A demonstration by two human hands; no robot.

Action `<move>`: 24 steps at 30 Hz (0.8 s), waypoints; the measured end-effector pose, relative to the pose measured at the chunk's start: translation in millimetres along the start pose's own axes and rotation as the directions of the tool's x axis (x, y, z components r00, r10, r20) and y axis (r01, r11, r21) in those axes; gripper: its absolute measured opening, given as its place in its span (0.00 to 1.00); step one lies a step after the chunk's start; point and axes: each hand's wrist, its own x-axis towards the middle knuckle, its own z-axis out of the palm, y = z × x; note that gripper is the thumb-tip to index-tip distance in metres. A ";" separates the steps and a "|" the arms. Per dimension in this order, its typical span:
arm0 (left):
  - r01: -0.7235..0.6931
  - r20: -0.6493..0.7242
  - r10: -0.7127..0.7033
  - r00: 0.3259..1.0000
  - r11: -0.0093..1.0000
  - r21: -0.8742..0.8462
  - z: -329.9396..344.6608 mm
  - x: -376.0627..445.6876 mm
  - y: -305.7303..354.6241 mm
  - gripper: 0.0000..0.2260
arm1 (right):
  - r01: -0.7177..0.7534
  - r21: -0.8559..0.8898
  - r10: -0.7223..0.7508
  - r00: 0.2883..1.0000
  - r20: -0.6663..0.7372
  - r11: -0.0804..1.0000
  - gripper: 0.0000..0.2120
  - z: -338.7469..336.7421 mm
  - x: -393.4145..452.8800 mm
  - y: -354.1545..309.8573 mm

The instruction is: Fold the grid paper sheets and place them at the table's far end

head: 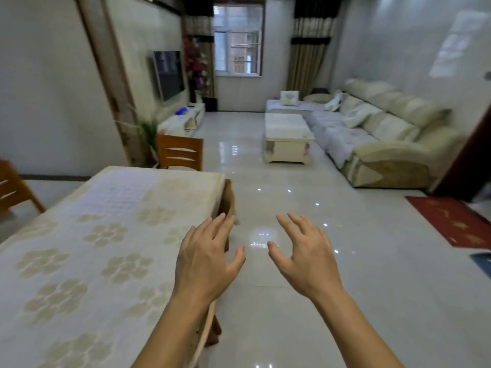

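Note:
My left hand (pixel 206 261) hovers over the right edge of the table (pixel 79 248), fingers spread and holding nothing. My right hand (pixel 305 258) is held out beside it above the tiled floor, fingers spread and empty as well. The table carries a cream cloth with a pale flower pattern. No grid paper sheets show anywhere on the cloth in this view. The table's far end (pixel 164 173) lies ahead and to the left.
A wooden chair (pixel 179 152) stands at the table's far end and another (pixel 13 189) at its left side. Beyond are a glossy tiled floor, a white coffee table (pixel 288 136), a long sofa (pixel 372 134) and a red mat (pixel 451 219).

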 end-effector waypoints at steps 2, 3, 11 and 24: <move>-0.035 0.026 0.035 0.999 0.999 -0.015 20.7 15.2 18.8 0.29 | -0.039 -0.020 0.039 0.999 -0.008 0.999 0.33 -5.4 4.5 23.5; -0.050 0.033 0.051 0.998 0.998 -0.025 30.7 22.6 27.6 0.29 | -0.058 -0.026 0.058 0.998 -0.008 0.998 0.33 -7.3 7.4 34.8; -0.103 0.056 0.107 0.993 0.992 -0.078 95.6 85.1 86.4 0.27 | -0.144 0.001 0.144 0.989 -0.022 0.990 0.32 -9.1 54.4 125.1; -0.041 0.041 0.043 0.998 0.997 -0.058 183.5 175.4 146.1 0.28 | -0.147 0.046 0.147 0.989 0.011 0.988 0.33 -9.1 156.0 247.1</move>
